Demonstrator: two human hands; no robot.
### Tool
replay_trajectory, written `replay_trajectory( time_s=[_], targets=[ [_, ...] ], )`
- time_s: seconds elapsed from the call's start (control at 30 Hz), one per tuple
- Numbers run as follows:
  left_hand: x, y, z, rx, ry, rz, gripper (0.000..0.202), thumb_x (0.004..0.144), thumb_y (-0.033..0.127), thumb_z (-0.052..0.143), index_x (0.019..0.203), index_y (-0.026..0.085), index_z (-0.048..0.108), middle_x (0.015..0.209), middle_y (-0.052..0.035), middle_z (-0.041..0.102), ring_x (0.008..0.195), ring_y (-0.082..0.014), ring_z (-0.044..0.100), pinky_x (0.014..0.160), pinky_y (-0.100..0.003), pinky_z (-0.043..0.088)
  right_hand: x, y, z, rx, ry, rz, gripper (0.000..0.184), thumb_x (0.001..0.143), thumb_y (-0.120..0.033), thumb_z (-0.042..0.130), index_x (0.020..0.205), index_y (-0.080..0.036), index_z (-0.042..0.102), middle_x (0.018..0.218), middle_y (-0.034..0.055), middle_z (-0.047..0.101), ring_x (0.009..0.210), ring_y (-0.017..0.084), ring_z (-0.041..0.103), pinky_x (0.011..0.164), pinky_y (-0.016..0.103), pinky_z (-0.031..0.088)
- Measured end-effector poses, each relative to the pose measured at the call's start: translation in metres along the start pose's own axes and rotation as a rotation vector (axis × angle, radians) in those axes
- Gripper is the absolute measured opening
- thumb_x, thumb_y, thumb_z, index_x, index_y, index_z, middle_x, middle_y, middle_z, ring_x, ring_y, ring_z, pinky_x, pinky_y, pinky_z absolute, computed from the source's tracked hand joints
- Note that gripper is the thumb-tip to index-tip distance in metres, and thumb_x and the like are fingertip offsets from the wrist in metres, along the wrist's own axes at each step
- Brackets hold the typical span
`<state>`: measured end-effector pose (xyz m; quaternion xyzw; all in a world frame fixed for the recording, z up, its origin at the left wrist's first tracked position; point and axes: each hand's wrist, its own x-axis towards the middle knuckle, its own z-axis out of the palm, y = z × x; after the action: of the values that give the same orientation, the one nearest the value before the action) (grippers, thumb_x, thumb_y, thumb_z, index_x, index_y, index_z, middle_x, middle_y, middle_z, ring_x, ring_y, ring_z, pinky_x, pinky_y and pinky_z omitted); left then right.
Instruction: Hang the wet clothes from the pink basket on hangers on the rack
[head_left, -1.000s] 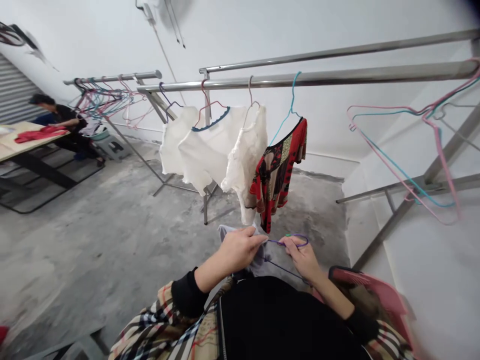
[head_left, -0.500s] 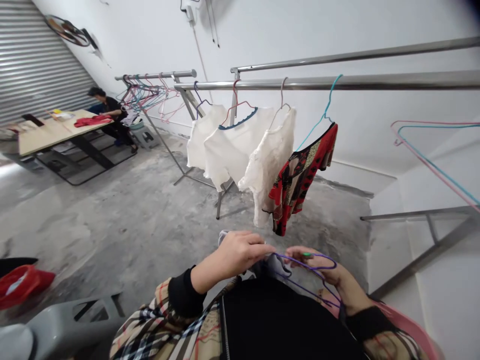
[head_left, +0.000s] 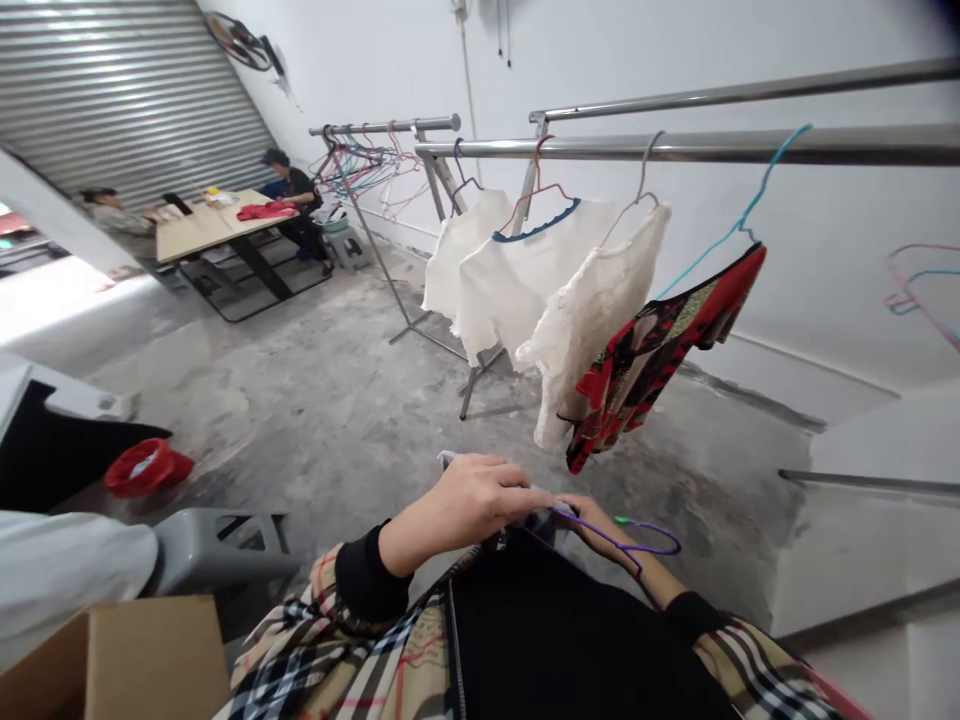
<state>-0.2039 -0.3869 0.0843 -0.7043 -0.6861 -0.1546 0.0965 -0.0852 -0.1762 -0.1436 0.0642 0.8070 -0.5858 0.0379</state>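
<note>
My left hand (head_left: 469, 500) is closed on a pale grey garment (head_left: 450, 461) held low in front of my chest. My right hand (head_left: 600, 525) grips a purple wire hanger (head_left: 645, 545) right beside it, and the hanger's hook sticks out to the right. Straight ahead a steel rail (head_left: 675, 147) carries hangers with two white tops (head_left: 517, 280), a white lace top (head_left: 592, 320) and a red patterned top (head_left: 660, 350).
A cardboard box (head_left: 142, 660) and a grey plastic stool (head_left: 217, 545) stand at my lower left, with a red bag (head_left: 142, 468) on the floor. A second rail (head_left: 382, 127) with empty hangers stands further back. Two people sit at a wooden table (head_left: 202, 225) by the shutter.
My view has swung to the left, bringing the shutter, box and stool into sight. My right hand has drawn closer to my left with the hanger, which now lies flatter.
</note>
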Motion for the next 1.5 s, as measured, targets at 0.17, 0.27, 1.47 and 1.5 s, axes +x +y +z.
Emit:
replay_trajectory(
  time_s=[0.17, 0.27, 1.47, 1.5],
  targets=[
    [-0.016, 0.001, -0.003, -0.035, 0.075, -0.103, 0.024, 0.096, 0.025, 0.051, 0.110, 0.027, 0.070, 0.082, -0.0003, 0.071, 0.065, -0.0087, 0.061, 0.057, -0.020, 0.041, -0.002, 0.013, -0.016, 0.024, -0.005, 0.012, 0.049, 0.084, -0.057, 0.052, 0.101, -0.017, 0.075, 0.098, 0.0109, 0.075, 0.093, 0.029, 0.068, 0.087, 0.041, 0.052],
    [-0.023, -0.001, -0.007, -0.043, 0.119, -0.165, 0.024, 0.097, 0.028, 0.050, 0.108, 0.027, 0.072, 0.083, -0.0015, 0.072, 0.066, -0.0079, 0.063, 0.058, -0.018, 0.043, -0.004, 0.011, -0.026, 0.065, 0.083, -0.008, 0.058, 0.084, -0.063, 0.051, 0.111, -0.017, 0.073, 0.112, 0.0135, 0.072, 0.105, 0.032, 0.065, 0.097, 0.046, 0.049],
    [-0.037, -0.021, -0.016, -0.170, 0.233, -0.333, 0.022, 0.094, 0.031, 0.056, 0.106, 0.024, 0.074, 0.083, -0.0031, 0.072, 0.067, -0.0074, 0.065, 0.062, -0.016, 0.048, -0.026, -0.033, -0.051, -0.015, 0.513, 0.010, 0.058, 0.078, -0.071, 0.052, 0.094, -0.021, 0.076, 0.097, 0.0118, 0.076, 0.095, 0.033, 0.069, 0.090, 0.047, 0.053],
    [-0.037, -0.022, -0.016, -0.175, 0.246, -0.332, 0.022, 0.094, 0.031, 0.056, 0.106, 0.024, 0.074, 0.082, -0.0031, 0.072, 0.067, -0.0074, 0.065, 0.061, -0.016, 0.047, -0.027, -0.038, -0.052, -0.026, 0.459, 0.016, 0.058, 0.077, -0.071, 0.054, 0.092, -0.020, 0.077, 0.094, 0.0119, 0.076, 0.092, 0.033, 0.069, 0.087, 0.045, 0.054]
  ],
)
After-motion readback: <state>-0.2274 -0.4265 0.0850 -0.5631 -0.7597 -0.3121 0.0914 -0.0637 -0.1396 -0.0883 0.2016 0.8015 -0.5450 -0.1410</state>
